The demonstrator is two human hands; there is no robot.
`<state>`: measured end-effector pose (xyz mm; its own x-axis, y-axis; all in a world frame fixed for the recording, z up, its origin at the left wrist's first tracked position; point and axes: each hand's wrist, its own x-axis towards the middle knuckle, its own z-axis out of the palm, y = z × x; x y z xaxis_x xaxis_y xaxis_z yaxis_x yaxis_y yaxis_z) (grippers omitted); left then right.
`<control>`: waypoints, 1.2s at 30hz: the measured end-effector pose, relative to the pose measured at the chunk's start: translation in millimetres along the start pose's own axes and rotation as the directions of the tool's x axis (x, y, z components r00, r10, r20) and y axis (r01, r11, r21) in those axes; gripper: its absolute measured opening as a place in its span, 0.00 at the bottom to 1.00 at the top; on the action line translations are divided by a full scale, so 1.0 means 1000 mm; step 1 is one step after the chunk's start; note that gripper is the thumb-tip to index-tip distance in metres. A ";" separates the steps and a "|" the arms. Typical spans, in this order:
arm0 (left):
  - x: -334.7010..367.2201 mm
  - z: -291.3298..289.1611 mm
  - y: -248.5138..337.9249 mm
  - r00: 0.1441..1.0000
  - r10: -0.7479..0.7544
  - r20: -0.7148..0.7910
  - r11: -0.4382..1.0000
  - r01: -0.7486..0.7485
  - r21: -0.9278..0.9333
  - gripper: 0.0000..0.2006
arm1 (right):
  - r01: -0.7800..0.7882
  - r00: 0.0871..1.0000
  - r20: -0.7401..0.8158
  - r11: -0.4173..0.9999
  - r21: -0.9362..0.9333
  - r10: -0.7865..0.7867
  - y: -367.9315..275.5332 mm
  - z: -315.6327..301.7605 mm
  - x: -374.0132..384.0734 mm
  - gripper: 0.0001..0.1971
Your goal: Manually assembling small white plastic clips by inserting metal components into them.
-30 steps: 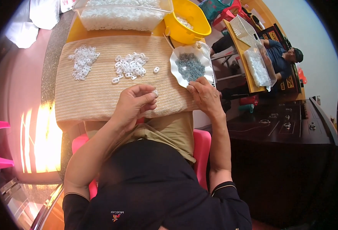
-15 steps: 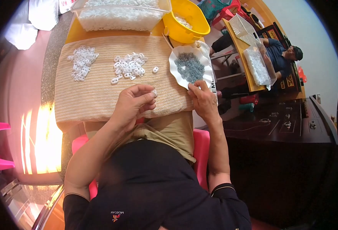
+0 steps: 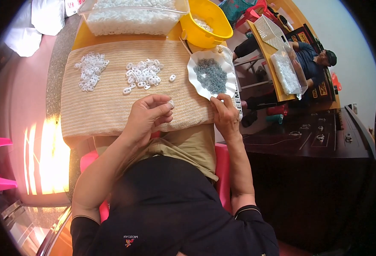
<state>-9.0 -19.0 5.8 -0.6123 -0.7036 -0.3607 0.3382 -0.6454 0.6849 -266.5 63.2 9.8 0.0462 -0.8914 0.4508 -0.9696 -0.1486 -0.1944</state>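
Note:
My left hand [image 3: 147, 115] is closed in a pinch above the cloth's near part. Between its thumb and forefinger sits a small white plastic two-hole piece [image 3: 171, 104]. My right hand [image 3: 226, 116] has its fingers pressed together at the near rim of a white wavy-edged dish [image 3: 200, 88]; whether they hold something small cannot be made out. Many small grey pieces [image 3: 212, 76] lie heaped in that dish. Just beyond my left hand is a loose pile of white two-hole pieces [image 3: 143, 74], with a single white piece [image 3: 172, 78] apart on its right.
Another pile of white pieces [image 3: 92, 70] lies left on the striped cloth [image 3: 111, 102]. At the back stand a clear bin [image 3: 132, 26] full of white pieces and a yellow basin [image 3: 211, 36]. A person [image 3: 307, 59] sits at another table on the right.
My right hand has drawn slightly back toward me, its fingertips now lower at the dish's near rim. My left hand keeps its pinch on the white piece, almost unmoved.

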 end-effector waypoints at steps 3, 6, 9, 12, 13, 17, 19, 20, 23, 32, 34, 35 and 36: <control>-0.001 0.000 0.000 1.000 0.003 -0.002 1.000 -0.003 0.007 0.10 | 0.003 1.000 -0.027 1.000 -0.002 -0.003 -0.002 0.000 0.000 0.09; -0.001 0.000 0.000 1.000 0.000 0.005 1.000 0.000 -0.014 0.10 | 0.009 0.995 -0.100 0.999 0.033 -0.006 -0.006 0.002 0.002 0.08; -0.002 0.001 0.002 1.000 -0.012 -0.017 1.000 0.012 0.012 0.10 | 0.020 0.983 -0.185 0.990 0.137 0.006 -0.010 0.006 0.006 0.06; -0.002 0.000 0.001 1.000 0.004 0.003 1.000 -0.004 -0.008 0.09 | -0.174 0.971 -0.056 0.849 0.499 0.232 -0.027 0.004 0.009 0.04; 0.000 -0.001 -0.001 1.000 0.013 0.021 1.000 -0.013 -0.020 0.09 | -0.288 0.943 0.070 0.692 0.662 0.326 -0.037 0.001 0.014 0.04; 0.000 0.001 -0.001 1.000 0.012 0.013 0.996 -0.011 -0.088 0.09 | -0.457 0.866 0.346 0.291 0.841 0.361 -0.057 0.012 0.025 0.05; -0.001 0.002 0.000 1.000 0.011 0.005 0.996 -0.010 -0.088 0.08 | -0.507 0.839 0.450 0.138 0.851 0.304 -0.063 0.019 0.028 0.07; -0.001 0.001 0.000 1.000 0.010 0.005 0.996 -0.010 -0.086 0.08 | -0.510 0.837 0.456 0.133 0.850 0.302 -0.065 0.023 0.028 0.07; 0.001 -0.001 -0.001 1.000 0.003 0.016 0.993 -0.001 -0.116 0.07 | -0.503 0.844 0.471 0.074 0.861 0.255 -0.068 0.031 0.029 0.07; 0.002 -0.002 -0.002 0.998 0.014 0.064 0.989 -0.004 -0.149 0.08 | -0.486 0.856 0.466 0.038 0.873 0.224 -0.075 0.037 0.034 0.05; 0.003 -0.003 -0.003 0.998 0.003 0.060 0.988 0.006 -0.155 0.07 | -0.477 0.867 0.455 0.075 0.876 0.204 -0.073 0.038 0.033 0.04; 0.003 -0.003 -0.003 0.998 -0.005 0.059 0.987 0.015 -0.161 0.07 | -0.480 0.865 0.458 0.072 0.874 0.204 -0.073 0.038 0.033 0.04; 0.003 -0.003 -0.003 0.998 -0.008 0.056 0.987 0.017 -0.161 0.07 | -0.483 0.862 0.466 0.046 0.874 0.202 -0.074 0.038 0.034 0.04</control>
<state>-9.8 -20.3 0.7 -0.6538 -0.6808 -0.3303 0.4383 -0.6966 0.5680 -184.1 27.7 6.4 -0.0442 -0.9974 -0.0564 0.1432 0.0495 -0.9884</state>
